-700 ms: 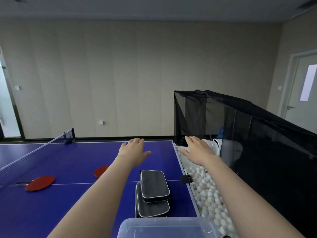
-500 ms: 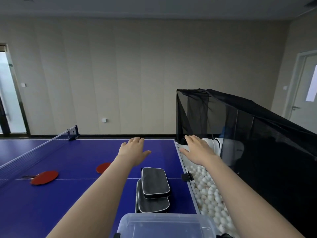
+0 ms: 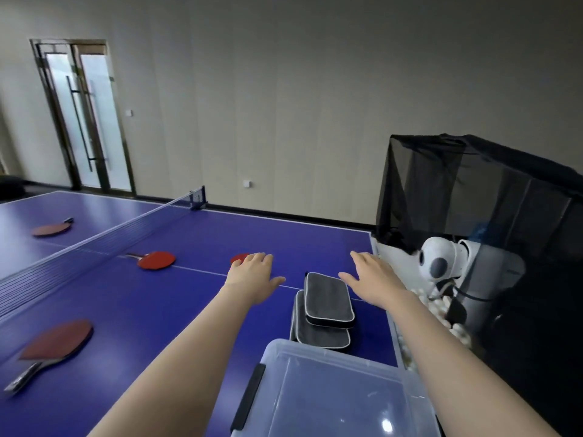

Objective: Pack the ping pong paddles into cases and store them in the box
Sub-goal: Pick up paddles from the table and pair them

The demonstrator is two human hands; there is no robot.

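Several red paddles lie on the blue table: one near left, one by the net, one beyond the net, and one partly hidden behind my left hand. Two black cases are stacked, the upper case on the lower case. A clear plastic box with a closed lid sits nearest me. My left hand hovers flat, left of the cases. My right hand hovers flat, right of them. Both hold nothing.
The net crosses the table at left. A white ball machine under a black catch net stands off the right edge, with white balls beneath it. Glass doors are at the far left.
The view has swung left and down, bringing more paddles and the doors into sight. Both hands stay outstretched and flat, now lower over the table beside the cases.
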